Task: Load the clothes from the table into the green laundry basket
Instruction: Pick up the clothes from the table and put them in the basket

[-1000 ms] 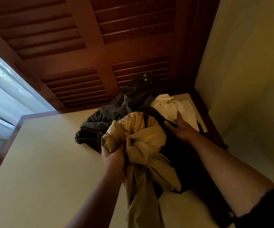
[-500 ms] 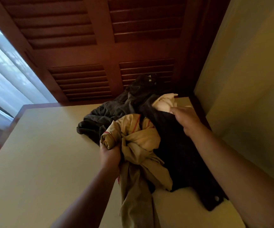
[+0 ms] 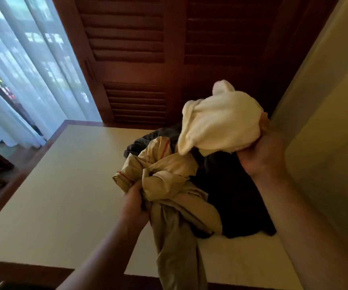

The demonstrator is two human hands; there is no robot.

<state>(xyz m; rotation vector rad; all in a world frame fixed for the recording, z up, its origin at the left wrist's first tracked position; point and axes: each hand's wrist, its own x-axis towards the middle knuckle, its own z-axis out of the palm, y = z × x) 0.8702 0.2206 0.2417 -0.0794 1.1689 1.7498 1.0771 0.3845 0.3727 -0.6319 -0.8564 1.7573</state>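
Grips a tan garment (image 3: 168,181) in left hand (image 3: 134,204); clutches a white cloth (image 3: 219,126) in raised right hand (image 3: 263,158) above dark clothes (image 3: 233,195) on a cream table (image 3: 64,185), before louvered doors (image 3: 137,59).

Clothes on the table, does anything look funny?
Only the tan garment, gripped by the left hand: its end dangles off the table at the front. The right hand holds a white garment up. Nothing torn.

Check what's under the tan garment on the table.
Dark clothes lie under the tan garment, showing to its right and behind it on the table. It covers the rest, so the piece count is unclear.
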